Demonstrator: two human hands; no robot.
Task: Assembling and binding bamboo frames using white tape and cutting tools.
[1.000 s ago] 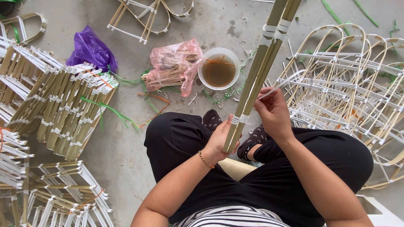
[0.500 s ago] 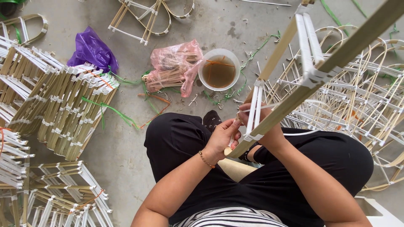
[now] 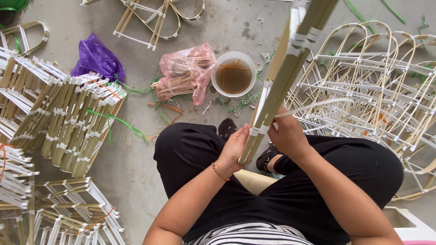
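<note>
— Swung more upright since half a second ago, that bundle of bamboo strips (image 3: pixel 277 86), over the lap.
— Left hand (image 3: pixel 234 147) wrapped around its lower end; right hand (image 3: pixel 287 134) pinching a thin white strip (image 3: pixel 313 105) (beside the binding).
— Near a bowl (image 3: pixel 234 74) on the floor.

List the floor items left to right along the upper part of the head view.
purple plastic bag → pink plastic bag → white bowl of brownish liquid → bamboo frame held in the hands → pile of arched white frames
</note>
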